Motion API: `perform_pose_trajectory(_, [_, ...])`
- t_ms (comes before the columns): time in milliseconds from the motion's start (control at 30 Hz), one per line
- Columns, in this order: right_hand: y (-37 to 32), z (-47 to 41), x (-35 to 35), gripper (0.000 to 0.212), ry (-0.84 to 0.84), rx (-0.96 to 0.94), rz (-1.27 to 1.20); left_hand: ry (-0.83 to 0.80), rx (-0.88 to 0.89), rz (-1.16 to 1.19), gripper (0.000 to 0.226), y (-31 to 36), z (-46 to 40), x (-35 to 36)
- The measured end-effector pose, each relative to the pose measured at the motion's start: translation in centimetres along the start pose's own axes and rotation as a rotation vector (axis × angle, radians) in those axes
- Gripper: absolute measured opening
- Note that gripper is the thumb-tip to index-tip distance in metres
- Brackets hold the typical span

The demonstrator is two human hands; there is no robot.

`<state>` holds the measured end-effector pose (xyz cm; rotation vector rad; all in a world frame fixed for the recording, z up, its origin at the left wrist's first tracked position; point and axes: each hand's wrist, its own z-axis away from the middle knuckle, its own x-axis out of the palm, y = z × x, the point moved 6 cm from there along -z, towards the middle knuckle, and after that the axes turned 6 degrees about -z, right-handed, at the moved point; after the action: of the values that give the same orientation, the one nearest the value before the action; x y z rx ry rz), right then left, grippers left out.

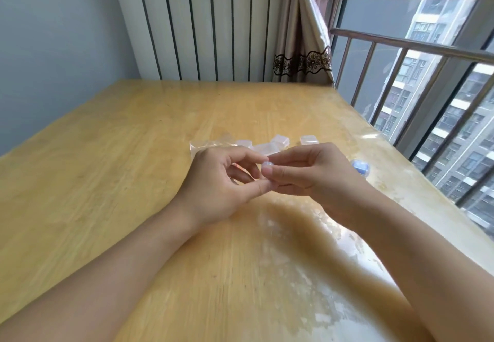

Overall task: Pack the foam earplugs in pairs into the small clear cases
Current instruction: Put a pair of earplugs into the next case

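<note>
Above the wooden table (133,181), both hands pinched one small clear case (267,165); left hand (222,181) should steady it while right hand (307,170) works gently.

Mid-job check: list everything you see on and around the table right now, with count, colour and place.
small pale object: one, whitish-blue, pinched between both hands' fingertips; too small to identify
clear cases: several, exact count unclear, transparent, clustered on the table behind the hands
plastic bag: one, clear, left of the cases
blue item: one, blue, behind the right hand, partly hidden
table: one, light wood
curtain: one, beige, far corner
left hand: one, centre
right hand: one, centre
</note>
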<state>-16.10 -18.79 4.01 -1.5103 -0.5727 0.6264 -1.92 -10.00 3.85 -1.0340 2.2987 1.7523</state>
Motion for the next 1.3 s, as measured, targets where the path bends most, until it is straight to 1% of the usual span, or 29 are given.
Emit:
perform_pose_trajectory(100, [0.1,-0.2,-0.5,0.029,-0.054,0.036,0.071,-0.121,-0.098,0.081,0.026,-0.6,0.0,0.4])
perform_pose_trajectory(233, [0.3,0.0,-0.7,0.035,-0.049,0.068,0.039,-0.111,-0.131,0.089,0.023,-0.6,0.2,0.4])
perform_pose_trajectory(300, [0.6,0.0,-0.7,0.036,-0.053,0.116,0.014,-0.112,-0.152,0.096,0.024,-0.7,0.3,0.3])
perform_pose_trajectory(367, [1.1,0.0,-0.7,0.035,-0.062,0.175,-0.002,-0.146,-0.16,0.096,0.023,-0.7,0.4,0.5])
perform_pose_trajectory(500, [1.6,-0.1,-0.5,0.032,-0.03,0.215,-0.145,-0.167,-0.175,0.104,0.031,-0.5,0.5,0.6])
perform_pose_trajectory(633, [1.7,0.1,-0.3,0.033,-0.03,0.266,-0.21,-0.163,-0.197,0.122,0.026,-0.4,0.5,0.7])
perform_pose_trajectory(733, [1.8,0.1,-0.5,0.026,0.042,0.221,-0.172,-0.184,-0.248,0.179,0.027,-0.5,0.6,0.9])
perform_pose_trajectory(800, [1.7,0.0,-0.6,0.017,0.095,0.156,-0.132,-0.15,-0.288,0.208,0.03,-0.8,0.6,0.8])
perform_pose_trajectory(867, [1.7,-0.1,-0.2,0.008,0.081,0.134,-0.106,-0.092,-0.308,0.212,0.031,-0.9,0.5,0.6])
perform_pose_trajectory(933, [1.5,-0.2,0.1,0.012,0.05,0.119,-0.063,-0.066,-0.302,0.178,0.032,-0.8,0.5,0.6])
perform_pose_trajectory(1100, [1.3,-0.1,0.5,0.008,0.026,0.084,-0.006,-0.048,-0.305,0.123,0.028,-0.8,0.7,0.8])
perform_pose_trajectory(1200, [1.2,-0.1,0.4,0.007,0.021,0.054,0.023,-0.066,-0.309,0.135,0.029,-0.8,0.8,1.0])
perform_pose_trajectory(1300, [1.2,-0.2,0.3,0.01,0.0,0.044,0.016,-0.092,-0.333,0.158,0.032,-1.1,0.9,1.0])
